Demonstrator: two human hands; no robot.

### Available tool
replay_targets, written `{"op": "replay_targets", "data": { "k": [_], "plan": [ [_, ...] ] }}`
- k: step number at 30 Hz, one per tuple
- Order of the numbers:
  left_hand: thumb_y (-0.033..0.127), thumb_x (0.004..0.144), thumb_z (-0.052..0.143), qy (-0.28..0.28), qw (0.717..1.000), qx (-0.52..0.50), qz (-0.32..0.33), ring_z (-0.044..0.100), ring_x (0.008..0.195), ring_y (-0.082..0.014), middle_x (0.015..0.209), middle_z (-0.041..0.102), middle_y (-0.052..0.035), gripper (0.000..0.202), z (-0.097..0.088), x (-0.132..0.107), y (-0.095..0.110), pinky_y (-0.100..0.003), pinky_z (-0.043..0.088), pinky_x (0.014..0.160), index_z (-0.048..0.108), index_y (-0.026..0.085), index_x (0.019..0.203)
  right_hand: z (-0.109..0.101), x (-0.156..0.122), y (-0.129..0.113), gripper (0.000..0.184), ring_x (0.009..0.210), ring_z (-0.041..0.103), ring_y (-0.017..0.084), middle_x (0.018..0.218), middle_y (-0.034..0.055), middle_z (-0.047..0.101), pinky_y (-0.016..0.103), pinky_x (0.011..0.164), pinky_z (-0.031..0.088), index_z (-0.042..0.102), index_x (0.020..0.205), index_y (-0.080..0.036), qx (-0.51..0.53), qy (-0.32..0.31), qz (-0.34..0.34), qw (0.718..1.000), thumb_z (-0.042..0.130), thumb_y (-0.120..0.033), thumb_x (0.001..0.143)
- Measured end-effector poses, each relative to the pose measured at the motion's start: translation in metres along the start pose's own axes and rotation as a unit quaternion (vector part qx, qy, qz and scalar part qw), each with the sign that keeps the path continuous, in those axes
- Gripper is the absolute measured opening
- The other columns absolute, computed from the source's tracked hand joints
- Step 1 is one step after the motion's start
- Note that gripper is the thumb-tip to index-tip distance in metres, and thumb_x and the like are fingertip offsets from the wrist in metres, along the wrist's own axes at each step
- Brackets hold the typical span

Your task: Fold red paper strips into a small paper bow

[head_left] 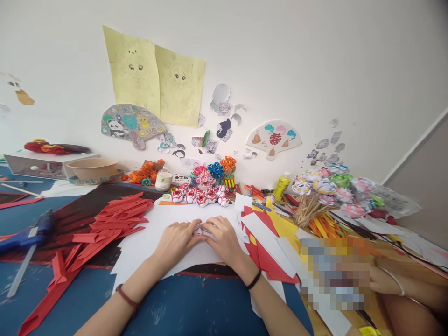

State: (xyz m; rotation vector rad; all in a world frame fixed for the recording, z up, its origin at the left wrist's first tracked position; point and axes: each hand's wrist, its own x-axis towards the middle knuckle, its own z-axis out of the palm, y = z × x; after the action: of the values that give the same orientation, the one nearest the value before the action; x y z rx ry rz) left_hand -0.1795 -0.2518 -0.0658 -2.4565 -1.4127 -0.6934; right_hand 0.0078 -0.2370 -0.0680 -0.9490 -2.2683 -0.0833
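The small white paper (pixel 199 228) sits between the two hands, above the white sheets (pixel 157 219), nearer the right edge of the blue tabletop (pixel 196 303) than the red strips (pixel 119 217) are. Left hand (pixel 180 237) and right hand (pixel 220 237) curl inward, thumbs and fingertips almost meeting, both seeming to pinch it; neither is clearly nearer. Its long axis perhaps runs crosswise, from hand to hand, though fingers hide too much to be sure.

The white sheets (pixel 140 247) and red strips (pixel 117 219) look like matt paper, the glue gun (pixel 42 227) smooth plastic.
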Motion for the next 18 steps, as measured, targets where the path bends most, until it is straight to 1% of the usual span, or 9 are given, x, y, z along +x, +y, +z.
{"op": "replay_targets", "data": {
  "k": [3, 6, 10, 13, 18],
  "plan": [
    [0.05, 0.093, 0.041, -0.005, 1.0, 0.007, 0.018, 0.066, 0.069, -0.0191, 0.078, 0.07, -0.0029, 0.034, -0.0003, 0.0004, 0.0004, -0.026, 0.041, 0.061, 0.052, 0.023, 0.11, 0.0008, -0.0001, 0.0027, 0.02, 0.094, 0.053, 0.021, 0.1, 0.0034, 0.065, 0.034, 0.083, 0.042, 0.063, 0.104, -0.022, 0.002, -0.011, -0.007, 1.0, 0.064, -0.019, 0.084],
    [0.045, 0.095, 0.039, -0.009, 1.0, 0.021, 0.02, 0.065, 0.066, -0.0186, 0.075, 0.07, -0.0026, 0.03, 0.0013, 0.0009, 0.0004, -0.026, 0.039, 0.06, 0.054, 0.022, 0.108, 0.0008, -0.0004, 0.0046, 0.02, 0.095, 0.054, 0.021, 0.1, 0.0041, 0.066, 0.035, 0.082, 0.043, 0.064, 0.105, -0.022, 0.008, -0.011, -0.017, 1.0, 0.061, -0.016, 0.087],
    [0.042, 0.097, 0.037, -0.012, 0.999, 0.026, 0.02, 0.064, 0.064, -0.0194, 0.074, 0.069, -0.0023, 0.029, 0.0032, 0.0013, 0.0003, -0.027, 0.038, 0.06, 0.054, 0.022, 0.109, 0.0006, -0.0006, 0.0059, 0.019, 0.094, 0.056, 0.022, 0.097, 0.0058, 0.068, 0.036, 0.081, 0.044, 0.064, 0.107, -0.022, 0.021, -0.01, -0.026, 0.999, 0.058, -0.017, 0.089],
    [0.041, 0.097, 0.038, -0.002, 1.0, 0.019, 0.02, 0.063, 0.069, -0.0194, 0.077, 0.069, -0.0026, 0.029, 0.0021, 0.0019, 0.0003, -0.029, 0.038, 0.064, 0.055, 0.021, 0.107, -0.0001, -0.0007, 0.0062, 0.021, 0.095, 0.056, 0.022, 0.098, 0.0058, 0.068, 0.036, 0.083, 0.044, 0.063, 0.109, -0.021, 0.032, -0.012, -0.033, 0.999, 0.055, -0.016, 0.09],
    [0.038, 0.096, 0.041, 0.012, 0.999, 0.022, 0.039, 0.059, 0.08, -0.0193, 0.089, 0.065, -0.0037, 0.024, -0.0005, 0.0043, -0.0008, -0.031, 0.037, 0.069, 0.058, 0.021, 0.098, -0.0017, -0.0011, 0.0056, 0.025, 0.097, 0.055, 0.022, 0.101, 0.0057, 0.068, 0.035, 0.085, 0.044, 0.061, 0.112, -0.019, 0.022, -0.018, -0.037, 0.999, 0.053, -0.012, 0.09]
  ]
}}
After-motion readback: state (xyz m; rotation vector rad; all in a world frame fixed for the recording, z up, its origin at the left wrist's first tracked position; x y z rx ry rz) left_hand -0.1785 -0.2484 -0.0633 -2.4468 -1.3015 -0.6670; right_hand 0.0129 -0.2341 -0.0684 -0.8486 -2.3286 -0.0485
